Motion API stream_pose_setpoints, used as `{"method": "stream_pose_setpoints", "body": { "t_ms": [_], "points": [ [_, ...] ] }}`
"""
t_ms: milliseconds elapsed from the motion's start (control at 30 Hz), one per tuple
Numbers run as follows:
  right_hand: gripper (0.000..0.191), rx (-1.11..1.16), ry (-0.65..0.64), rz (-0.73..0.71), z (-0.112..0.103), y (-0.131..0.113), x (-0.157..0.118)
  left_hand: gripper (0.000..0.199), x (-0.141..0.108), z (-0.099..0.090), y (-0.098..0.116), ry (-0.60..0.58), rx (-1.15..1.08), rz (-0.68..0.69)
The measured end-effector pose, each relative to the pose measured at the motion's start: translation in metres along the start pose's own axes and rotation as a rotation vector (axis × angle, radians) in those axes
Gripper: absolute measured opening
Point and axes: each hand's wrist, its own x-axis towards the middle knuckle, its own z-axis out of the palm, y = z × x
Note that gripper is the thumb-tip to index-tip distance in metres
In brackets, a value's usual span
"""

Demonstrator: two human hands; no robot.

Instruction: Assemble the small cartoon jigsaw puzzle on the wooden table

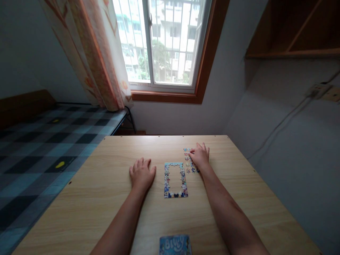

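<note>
A rectangular puzzle border [166,180] lies on the wooden table with its middle unfilled, showing bare wood. To its upper right, loose puzzle pieces [187,164] are laid out in rows, some of them hidden under my right hand [201,156]. That hand's thumb and index finger come together at a piece in the upper rows, while the other fingers are spread; whether the piece is gripped is too small to tell. Left of the border, my left hand [142,173] rests palm down on the table, fingers apart and holding nothing.
A blue box [175,244] with "Bluey" lettering sits at the table's near edge. The wooden table [106,198] reaches toward a window [172,42] with a curtain [92,53]. A bed with a checked cover [61,141] is at the left, a wall shelf [294,55] at the upper right.
</note>
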Motion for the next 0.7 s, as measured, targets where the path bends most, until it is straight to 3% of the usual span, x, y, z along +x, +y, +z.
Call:
{"method": "stream_pose_setpoints", "body": {
  "t_ms": [333,500,600,700],
  "points": [
    [0.004,0.107,-0.038,0.115,-0.006,-0.004,0.002,0.048,-0.001,-0.002,0.001,-0.017,-0.001,-0.010],
    [0.011,0.244,-0.071,0.113,-0.041,-0.006,0.015,0.047,-0.002,-0.005,0.002,-0.023,-0.013,-0.014],
    [0.017,0.428,-0.227,0.057,-0.065,-0.010,0.017,0.043,-0.002,-0.003,0.002,-0.003,-0.045,-0.004],
    [0.021,0.555,-0.455,0.005,-0.073,-0.022,0.012,0.037,-0.002,0.002,0.002,0.041,-0.145,0.089]
  ]
}}
